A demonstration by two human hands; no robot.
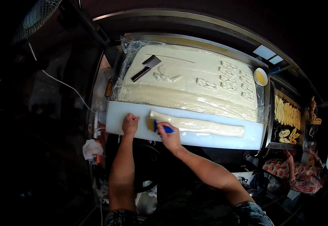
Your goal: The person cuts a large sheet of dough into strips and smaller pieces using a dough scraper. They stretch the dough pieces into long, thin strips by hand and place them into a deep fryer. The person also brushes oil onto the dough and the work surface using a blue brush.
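Observation:
My right hand (170, 138) grips the blue handle of a brush (155, 125). Its pale bristles point left, just beyond the near left end of a long flattened dough strip (209, 126), which lies along a white cutting board (254, 143). The strip's surface looks glossy. Farther left on the same board, my left hand (130, 124) is curled into a fist, and I see nothing in it. Behind the board spreads a large dough sheet (192, 75), its front edge under clear plastic film (164, 94).
On the sheet lie a cleaver (146, 68), a thin stick (169, 58) and several twisted dough pieces (228, 76). A bowl of yellow liquid (260, 76) stands at the right. Beyond it are a fryer with dough sticks (287, 110) and another person (294, 172). A fan (38, 18) hangs upper left.

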